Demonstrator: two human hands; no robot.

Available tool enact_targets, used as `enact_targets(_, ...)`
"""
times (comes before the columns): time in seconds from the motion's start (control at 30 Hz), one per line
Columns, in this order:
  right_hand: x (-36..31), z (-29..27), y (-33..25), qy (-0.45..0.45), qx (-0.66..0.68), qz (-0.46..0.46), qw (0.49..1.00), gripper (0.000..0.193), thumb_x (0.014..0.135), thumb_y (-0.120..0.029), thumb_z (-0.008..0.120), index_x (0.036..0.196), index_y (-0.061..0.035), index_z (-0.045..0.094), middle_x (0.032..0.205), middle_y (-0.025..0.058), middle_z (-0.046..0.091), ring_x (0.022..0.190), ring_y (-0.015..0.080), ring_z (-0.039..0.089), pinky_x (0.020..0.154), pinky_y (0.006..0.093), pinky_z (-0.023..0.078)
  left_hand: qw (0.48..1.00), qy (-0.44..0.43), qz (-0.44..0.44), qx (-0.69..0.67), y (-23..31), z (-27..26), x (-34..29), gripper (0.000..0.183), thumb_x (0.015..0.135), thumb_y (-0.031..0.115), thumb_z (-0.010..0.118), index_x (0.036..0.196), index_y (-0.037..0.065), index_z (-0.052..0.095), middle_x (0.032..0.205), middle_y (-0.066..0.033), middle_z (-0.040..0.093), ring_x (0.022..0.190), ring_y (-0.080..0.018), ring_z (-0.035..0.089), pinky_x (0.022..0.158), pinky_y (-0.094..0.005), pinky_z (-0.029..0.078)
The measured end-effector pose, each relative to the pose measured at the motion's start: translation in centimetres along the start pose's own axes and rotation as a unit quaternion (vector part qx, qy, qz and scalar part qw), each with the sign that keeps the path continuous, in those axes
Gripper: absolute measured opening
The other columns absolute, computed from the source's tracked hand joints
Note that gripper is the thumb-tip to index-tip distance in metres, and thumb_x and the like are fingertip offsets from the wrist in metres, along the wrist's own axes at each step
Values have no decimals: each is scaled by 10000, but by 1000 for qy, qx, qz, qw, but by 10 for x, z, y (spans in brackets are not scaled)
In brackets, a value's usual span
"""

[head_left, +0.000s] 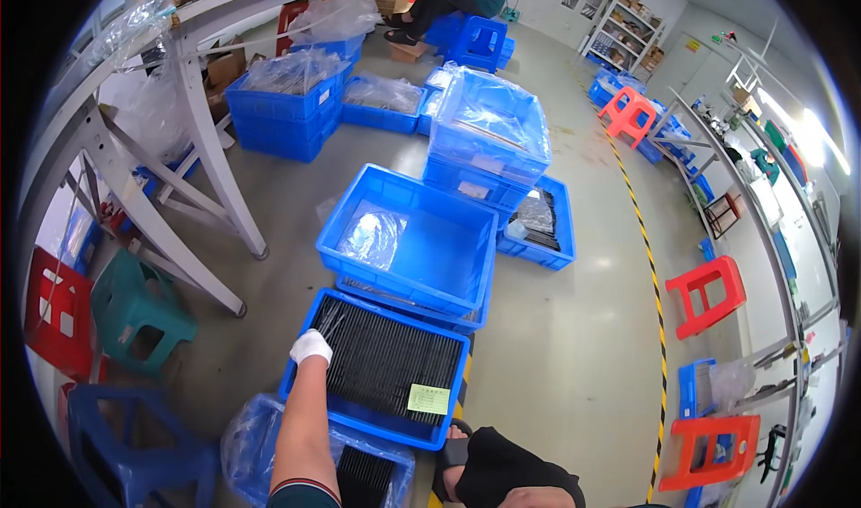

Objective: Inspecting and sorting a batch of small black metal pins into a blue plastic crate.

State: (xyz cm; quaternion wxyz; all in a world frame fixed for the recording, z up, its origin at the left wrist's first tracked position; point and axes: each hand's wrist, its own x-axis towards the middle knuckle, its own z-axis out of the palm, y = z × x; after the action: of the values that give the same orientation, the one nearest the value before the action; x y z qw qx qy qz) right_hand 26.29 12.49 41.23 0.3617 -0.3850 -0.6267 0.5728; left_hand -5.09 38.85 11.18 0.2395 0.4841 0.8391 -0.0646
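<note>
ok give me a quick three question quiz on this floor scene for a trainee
1. True or false: the gloved left hand rests on the near-left corner of the blue crate of dark strips.
2. What lies on that crate's near-right part? A) yellow-green slip B) red stool C) cardboard box
3. The stacked blue crate just beyond it holds a clear plastic ____.

Key: 1 false, it is at the far-left corner. 2 A, the yellow-green slip. 3 bag.

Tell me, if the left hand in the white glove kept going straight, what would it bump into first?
The left hand already rests at the near crate's left rim. Straight on, it would probably meet the blue crate holding a clear plastic bag, though depth is unclear.
</note>
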Motion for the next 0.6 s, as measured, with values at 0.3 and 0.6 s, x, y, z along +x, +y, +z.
enact_targets(0.3,1,3,3,-6,-12,-60,998,56,847,6,655,864,11,602,827,132,633,687,208,602,606,278,474,920,-161,62,-352,-33,3,-12,317,634,232,655,866,19,683,753,-158,671,643,-291,642,630,-412,512)
enact_targets(0.6,-11,26,-4,-45,13,-18,999,64,842,57,598,885,9,602,869,101,626,786,159,588,688,254,462,512,-367,-32,-776,-112,40,-171,181,890,106,592,1051,34,551,1143,-252,606,1041,-446,612,841,-577,523)
